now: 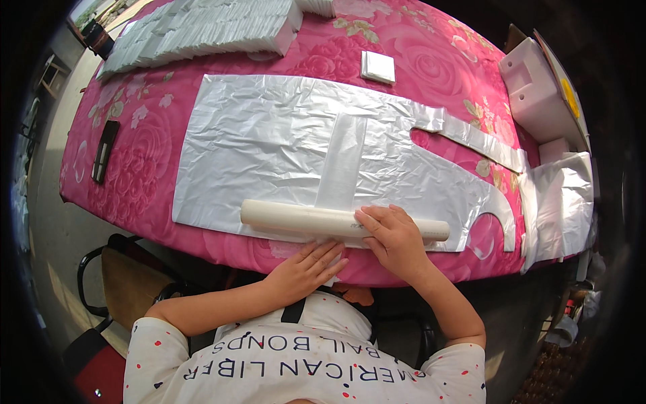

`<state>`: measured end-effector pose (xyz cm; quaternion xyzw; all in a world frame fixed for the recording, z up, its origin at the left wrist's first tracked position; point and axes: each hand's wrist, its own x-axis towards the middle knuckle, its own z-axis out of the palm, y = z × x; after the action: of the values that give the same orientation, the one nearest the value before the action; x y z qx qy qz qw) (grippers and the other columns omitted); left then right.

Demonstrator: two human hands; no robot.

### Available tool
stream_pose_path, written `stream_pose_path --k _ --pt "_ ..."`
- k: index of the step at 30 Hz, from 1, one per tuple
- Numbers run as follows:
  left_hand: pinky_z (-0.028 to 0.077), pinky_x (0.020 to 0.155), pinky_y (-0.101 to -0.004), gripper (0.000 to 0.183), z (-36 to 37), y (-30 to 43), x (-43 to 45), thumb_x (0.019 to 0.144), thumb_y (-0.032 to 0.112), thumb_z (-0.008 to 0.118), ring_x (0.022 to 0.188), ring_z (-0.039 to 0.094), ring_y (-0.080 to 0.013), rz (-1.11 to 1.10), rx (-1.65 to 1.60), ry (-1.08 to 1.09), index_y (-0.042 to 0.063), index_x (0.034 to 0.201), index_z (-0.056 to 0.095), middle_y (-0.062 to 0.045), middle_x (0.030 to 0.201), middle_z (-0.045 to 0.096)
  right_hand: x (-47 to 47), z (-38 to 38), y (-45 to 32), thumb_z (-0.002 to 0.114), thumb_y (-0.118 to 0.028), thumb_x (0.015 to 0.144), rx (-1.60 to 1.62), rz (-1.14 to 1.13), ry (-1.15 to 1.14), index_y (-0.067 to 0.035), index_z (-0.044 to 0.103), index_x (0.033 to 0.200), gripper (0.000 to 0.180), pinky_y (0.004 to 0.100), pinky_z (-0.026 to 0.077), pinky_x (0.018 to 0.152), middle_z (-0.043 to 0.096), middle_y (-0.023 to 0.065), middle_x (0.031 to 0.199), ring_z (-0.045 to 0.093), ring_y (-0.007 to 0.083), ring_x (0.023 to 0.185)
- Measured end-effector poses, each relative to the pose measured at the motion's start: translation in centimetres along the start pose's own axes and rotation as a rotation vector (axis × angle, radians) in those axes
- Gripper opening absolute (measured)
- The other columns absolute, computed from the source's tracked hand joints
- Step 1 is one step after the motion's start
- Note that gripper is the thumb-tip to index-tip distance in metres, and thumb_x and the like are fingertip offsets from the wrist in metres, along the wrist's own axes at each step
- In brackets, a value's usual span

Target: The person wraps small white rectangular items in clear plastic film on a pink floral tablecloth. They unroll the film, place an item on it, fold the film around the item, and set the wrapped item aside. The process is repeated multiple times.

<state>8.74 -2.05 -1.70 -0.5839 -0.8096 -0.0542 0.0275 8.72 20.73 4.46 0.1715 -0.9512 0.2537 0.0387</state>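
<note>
A thin white plastic sheet (252, 141) lies spread and creased on the table before me, cut like a disposable apron with curved openings at its right end. A paler plastic strip (341, 156) crosses its middle. Along the sheet's near side rests a cream plastic pipe (292, 216), over one end of the strip. My right hand (396, 245) lies over the pipe's right half, fingers across the top and thumb on the near side. Palm down, my left hand (310, 267) is flat at the sheet's near edge, just short of the pipe, holding nothing.
A pink floral tablecloth (328, 58) covers the table. Rows of folded white plastic packets (217, 30) stand at the far left; one small stack (378, 67) lies behind the sheet. At right are a white foam box (535, 76) and piled plastic sheets (560, 202). A dark oblong object (105, 151) lies left.
</note>
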Motion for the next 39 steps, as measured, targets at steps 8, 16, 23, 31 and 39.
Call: stream_pose_path --k 8,16,23,31,39 --pt "0.023 0.106 -0.0428 0.051 0.6 0.4 -0.2 0.086 0.021 0.041 0.132 0.029 -0.0268 -0.024 0.009 0.020 0.010 0.135 0.035 -0.013 0.142 0.032 9.7 0.4 6.6 0.060 -0.002 0.074 -0.137 -0.021 0.187 -0.013 0.057 0.116 0.043 0.0437 0.034 0.099 0.058 0.0046 0.113 0.053 0.0231 0.105" --pt "0.029 0.105 -0.0384 0.050 -2.1 -1.9 -1.2 0.083 0.016 0.045 0.129 0.034 -0.0262 0.078 -0.189 0.026 0.003 0.130 0.039 -0.015 0.138 0.036 10.2 0.5 5.6 0.056 0.006 0.071 -0.032 -0.071 0.273 -0.008 0.055 0.117 0.049 0.0388 0.037 0.098 0.049 0.0131 0.124 0.042 0.0319 0.119" --pt "0.042 0.097 -0.0380 0.039 -2.3 -3.5 -1.9 0.079 0.011 0.053 0.114 0.050 -0.0253 0.135 -0.371 0.134 0.002 0.117 0.052 -0.013 0.122 0.052 2.7 2.5 -0.1 0.052 0.008 0.067 0.211 -0.225 -0.177 -0.004 0.055 0.115 0.050 0.0375 0.040 0.096 0.051 0.0123 0.123 0.046 0.0306 0.117" --pt "0.046 0.091 -0.0363 0.035 -3.0 -4.5 -0.1 0.079 0.009 0.056 0.102 0.058 -0.0266 0.156 -0.553 0.449 0.001 0.113 0.055 -0.012 0.111 0.059 1.6 3.3 0.0 0.059 0.002 0.065 0.080 -0.185 -0.013 -0.004 0.056 0.111 0.047 0.0372 0.043 0.093 0.054 0.0109 0.118 0.050 0.0289 0.111" --pt "0.029 0.104 -0.0423 0.073 -3.0 -5.8 1.9 0.064 0.031 0.066 0.122 0.042 -0.0274 -0.083 -0.361 0.088 0.001 0.127 0.043 -0.015 0.131 0.044 1.1 4.2 0.4 0.061 0.001 0.066 -0.002 -0.166 0.145 -0.005 0.061 0.103 0.038 0.0359 0.047 0.085 0.057 0.0100 0.110 0.055 0.0280 0.101"
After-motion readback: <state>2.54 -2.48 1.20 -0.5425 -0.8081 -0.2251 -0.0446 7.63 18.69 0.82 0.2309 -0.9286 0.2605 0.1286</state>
